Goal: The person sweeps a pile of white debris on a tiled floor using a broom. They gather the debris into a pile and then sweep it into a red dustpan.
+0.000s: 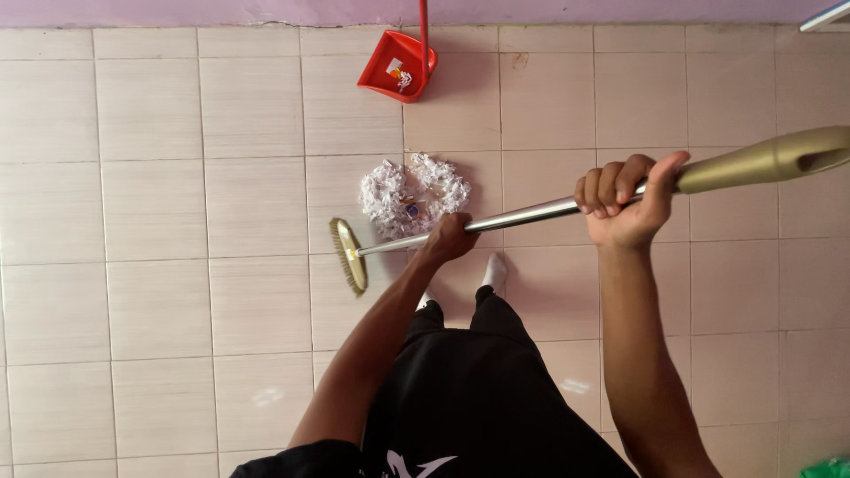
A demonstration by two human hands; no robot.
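Floor of pale pink-beige rectangular tiles (150,212) with thin grout lines, bounded at the top of the view by a strip of lilac wall (221,11); seen from above, looking down the person's own body.

Left hand (452,237): fingers wrapped fully around the lower part of the broom's shaft, closed tight on it, with the forearm running down and to the left towards the body.

Right hand (624,199): closed in a fist around the upper shaft, just where the metal meets the grip sleeve; the knuckles face the camera and the thumb lies along the pole.

Broom (522,215): a long, slender, silver metal pole running diagonally from lower left to upper right, ending at the right in a thicker gold-coloured grip (766,159). Its head (347,255), a narrow block with short yellowish bristles, rests on the tiles at the left, well out from the feet.

Pile of shredded white paper (412,193): a loose, roughly round heap lying on the floor just above the pole, between the broom head and the left hand, with a small dark scrap near its middle.

Red dustpan (394,66): stands near the wall, well apart from the heap, on an upright red handle, with a few white scraps inside.

Below the pole: black trousers (478,389) and two white-socked feet (494,270).
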